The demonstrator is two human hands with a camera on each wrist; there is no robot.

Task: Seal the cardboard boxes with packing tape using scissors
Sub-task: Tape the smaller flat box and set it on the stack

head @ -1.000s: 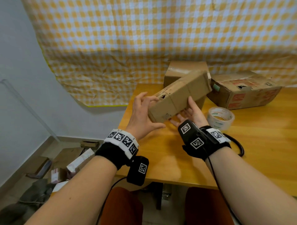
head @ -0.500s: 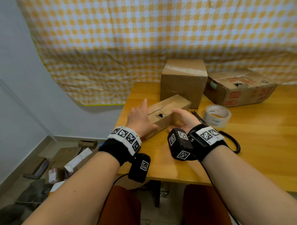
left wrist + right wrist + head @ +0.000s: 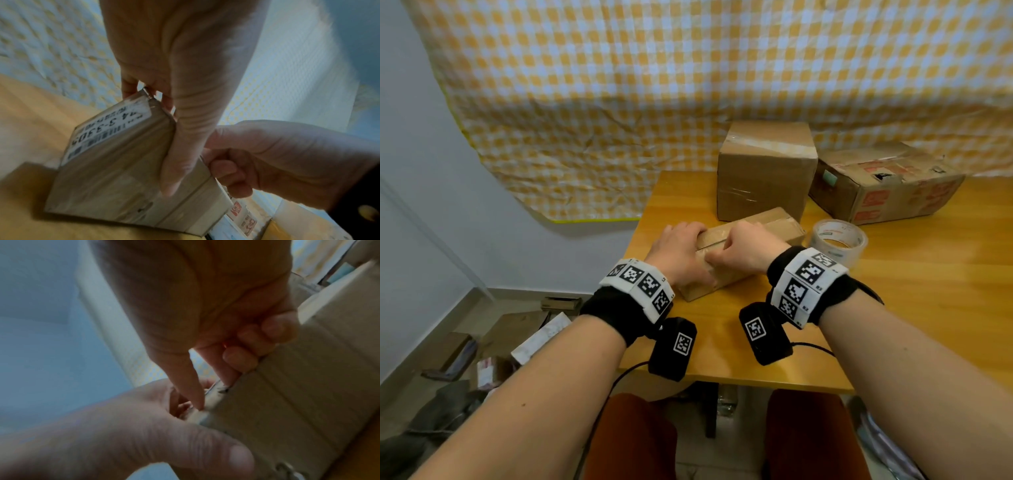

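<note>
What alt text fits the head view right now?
Both hands, left hand and right hand, grip a long small box lying on a wooden table. A tape roll sits to its right; two larger boxes stand behind.

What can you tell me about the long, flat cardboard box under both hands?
The long cardboard box is brown and worn. It lies flat near the wooden table's front left corner. A seam runs along its top, and a white printed label covers one side. The left hand grips its near end; the right hand curls over the top.
</note>
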